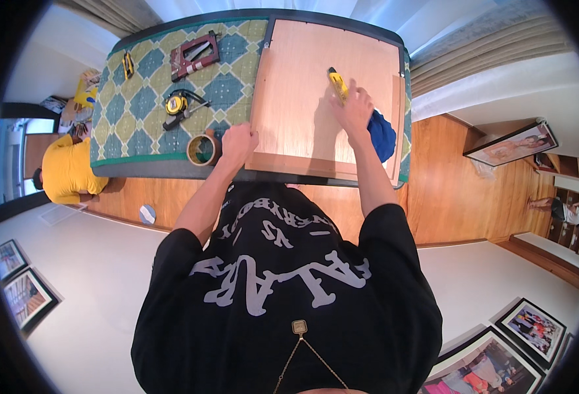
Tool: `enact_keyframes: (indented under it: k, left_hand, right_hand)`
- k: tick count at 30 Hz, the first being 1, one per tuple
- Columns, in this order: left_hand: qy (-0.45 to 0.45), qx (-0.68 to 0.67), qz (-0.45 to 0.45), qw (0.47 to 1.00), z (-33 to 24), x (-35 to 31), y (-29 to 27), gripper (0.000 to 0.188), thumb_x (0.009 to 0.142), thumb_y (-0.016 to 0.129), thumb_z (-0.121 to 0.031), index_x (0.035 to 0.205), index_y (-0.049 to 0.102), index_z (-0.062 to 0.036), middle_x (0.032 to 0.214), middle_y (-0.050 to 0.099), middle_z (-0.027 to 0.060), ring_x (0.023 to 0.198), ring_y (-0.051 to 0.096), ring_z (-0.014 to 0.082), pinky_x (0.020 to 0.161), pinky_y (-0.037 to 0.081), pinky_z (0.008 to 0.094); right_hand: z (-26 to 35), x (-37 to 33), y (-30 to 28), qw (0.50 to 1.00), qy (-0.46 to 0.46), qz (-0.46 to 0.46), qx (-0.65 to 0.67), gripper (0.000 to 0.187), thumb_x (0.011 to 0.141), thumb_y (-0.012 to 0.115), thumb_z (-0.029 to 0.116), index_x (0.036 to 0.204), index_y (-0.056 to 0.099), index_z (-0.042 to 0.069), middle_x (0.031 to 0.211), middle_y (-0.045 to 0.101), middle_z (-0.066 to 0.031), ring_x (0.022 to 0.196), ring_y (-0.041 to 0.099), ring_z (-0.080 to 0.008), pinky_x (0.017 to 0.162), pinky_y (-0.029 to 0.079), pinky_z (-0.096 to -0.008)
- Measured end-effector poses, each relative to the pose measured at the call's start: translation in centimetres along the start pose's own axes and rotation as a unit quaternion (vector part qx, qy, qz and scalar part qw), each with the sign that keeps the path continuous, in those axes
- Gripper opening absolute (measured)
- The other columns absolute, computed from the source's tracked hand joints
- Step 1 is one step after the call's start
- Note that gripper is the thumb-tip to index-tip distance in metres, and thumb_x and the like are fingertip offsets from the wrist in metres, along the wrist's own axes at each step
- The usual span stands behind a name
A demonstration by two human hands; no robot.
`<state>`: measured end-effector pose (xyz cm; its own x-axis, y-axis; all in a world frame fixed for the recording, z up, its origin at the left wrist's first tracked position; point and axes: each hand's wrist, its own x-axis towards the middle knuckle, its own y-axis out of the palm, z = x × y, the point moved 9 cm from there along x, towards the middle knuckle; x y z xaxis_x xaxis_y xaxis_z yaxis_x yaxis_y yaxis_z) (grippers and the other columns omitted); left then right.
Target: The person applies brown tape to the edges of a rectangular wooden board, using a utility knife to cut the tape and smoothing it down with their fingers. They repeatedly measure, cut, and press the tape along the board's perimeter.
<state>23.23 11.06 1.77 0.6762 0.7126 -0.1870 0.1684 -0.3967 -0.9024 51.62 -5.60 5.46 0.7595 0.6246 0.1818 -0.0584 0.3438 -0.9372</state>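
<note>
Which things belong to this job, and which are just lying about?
Likely the job's: wooden panel; yellow knife at right hand; tape roll beside left hand; perhaps tape measure, staple gun.
Seemingly lying about: framed picture at right; perhaps blue cloth.

Near 12 o'clock, a bench with a patterned cover carries a pale panel. At 1, the right hand is at the near end of a yellow knife; its grip is unclear. A blue cloth lies at 2. Between 10 and 11, the left hand is curled by the panel's edge, just beside a tape roll. A tape measure sits at 10, a stapler at 11. At 9, a person in yellow bends.
</note>
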Motion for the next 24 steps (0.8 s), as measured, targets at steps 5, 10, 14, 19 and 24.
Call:
enact_keyframes:
  k: [5, 10, 14, 19, 24]
  left_hand:
    - [0.068, 0.100, -0.169, 0.978, 0.7, -4.3, -6.5, 0.054, 0.072, 0.077, -0.033, 0.120, 0.061, -0.0134, 0.123, 0.058, 0.0161, 0.119, 0.050, 0.0380, 0.088, 0.049, 0.0521]
    - [-0.027, 0.125, 0.037, 0.991, 7.3, -5.1, -5.2, 0.099, 0.055, 0.090, -0.024, 0.142, 0.044, -0.0224, 0.132, 0.048, 0.0128, 0.124, 0.044, 0.0385, 0.095, 0.042, 0.0561]
    - [0.059, 0.085, -0.017, 0.994, 6.0, -1.4, -10.3, 0.091, 0.058, 0.087, -0.020, 0.140, 0.046, -0.0223, 0.132, 0.048, 0.0098, 0.124, 0.044, 0.0351, 0.097, 0.042, 0.0514]
    - [0.207, 0.060, -0.104, 0.971, 4.5, 7.4, -12.6, 0.094, 0.058, 0.088, -0.020, 0.142, 0.046, -0.0210, 0.136, 0.047, 0.0116, 0.128, 0.043, 0.0360, 0.103, 0.038, 0.0530]
    - [0.286, 0.143, -0.106, 0.942, 3.1, 10.6, -10.9, 0.080, 0.070, 0.082, -0.027, 0.142, 0.048, -0.0185, 0.141, 0.046, 0.0129, 0.134, 0.039, 0.0372, 0.110, 0.034, 0.0527]
  right_hand:
    - [-5.2, -5.9, -4.8, 0.990, 0.082, -0.004, -0.113, 0.058, 0.078, 0.075, 0.037, 0.129, 0.061, 0.016, 0.124, 0.054, -0.0162, 0.120, 0.049, -0.0342, 0.097, 0.037, -0.0504]
    - [-8.3, -7.1, -2.5, 0.995, 0.057, -0.021, 0.078, 0.030, 0.083, 0.071, 0.019, 0.113, 0.069, 0.015, 0.109, 0.061, -0.0089, 0.104, 0.058, -0.0299, 0.085, 0.044, -0.0462]
    - [-6.3, -7.6, -3.5, 0.995, 0.080, -0.056, 0.003, 0.027, 0.083, 0.070, 0.011, 0.110, 0.068, 0.012, 0.102, 0.062, -0.0135, 0.095, 0.061, -0.0334, 0.078, 0.049, -0.0454]
    - [-1.3, -7.0, -6.6, 0.965, 0.104, -0.141, 0.196, 0.036, 0.081, 0.067, -0.003, 0.116, 0.066, 0.007, 0.104, 0.064, -0.0180, 0.094, 0.064, -0.0373, 0.083, 0.052, -0.0421]
    - [9.8, -7.9, -4.5, 0.778, 0.149, -0.100, 0.603, 0.040, 0.090, 0.062, -0.006, 0.128, 0.052, 0.001, 0.108, 0.062, -0.0085, 0.089, 0.062, -0.0115, 0.077, 0.052, -0.0242]
